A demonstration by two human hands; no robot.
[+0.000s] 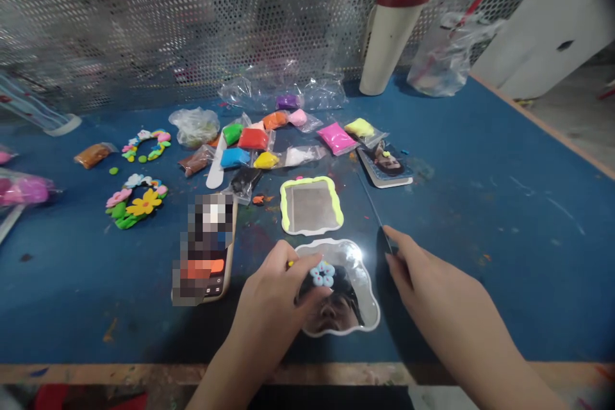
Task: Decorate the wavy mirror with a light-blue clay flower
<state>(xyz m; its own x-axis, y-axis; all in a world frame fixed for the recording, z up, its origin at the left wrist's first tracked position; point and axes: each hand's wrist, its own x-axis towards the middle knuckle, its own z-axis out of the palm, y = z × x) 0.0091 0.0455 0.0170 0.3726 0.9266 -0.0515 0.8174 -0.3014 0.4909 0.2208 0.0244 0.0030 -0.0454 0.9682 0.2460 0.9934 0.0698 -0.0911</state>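
Observation:
A small mirror (369, 314) with a wavy white rim lies in front of me. On its glass side is a light-blue clay flower (329, 280) with tiny pink dots on its petals. The thumb and index finger of my left hand (276, 285) pinch this flower at its upper and lower edges. A bit of yellow shows beside the index finger. My right hand (418, 275) grips a thin dark stick (371, 200), its far end pointing up and left over the table. Just beyond the mirror lies a square frame (284, 208) edged with yellow-green clay.
Left of the mirror lies a phone (230, 250). Farther left are two clay-decorated rings (144, 203). Several bagged clay colours (253, 138) and a white spatula (216, 173) lie behind. A small booklet (387, 166), a tall cup (391, 38) and a plastic bag (439, 64) stand right.

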